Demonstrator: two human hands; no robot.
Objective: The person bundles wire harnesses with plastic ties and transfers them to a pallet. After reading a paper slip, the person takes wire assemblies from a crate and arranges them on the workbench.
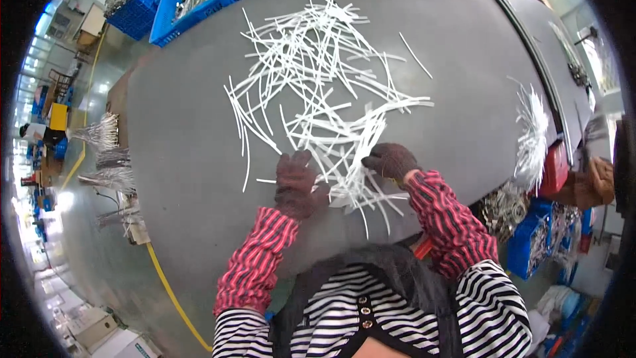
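A loose, tangled heap of thin white strips [301, 59] spreads over the grey tabletop [192, 139], from its far side down to just in front of me. Both my hands wear dark brown gloves. My left hand [296, 184] rests at the near left edge of the heap, fingers pointing away from me and thumb apart on the right, touching strip ends. On the near right side, my right hand [392, 161] has its fingertips bent together at a denser bunch of strips [361, 149]. The exact grip there is partly hidden by the glove.
Blue crates [199, 0] of metallic-looking pieces line the far left edge. A bundle of white strips [532, 136] lies at the right edge beside a dark rail [530, 40]. More blue crates [530, 242] stand low at the right. Strip bundles [99, 132] stick out beyond the left edge.
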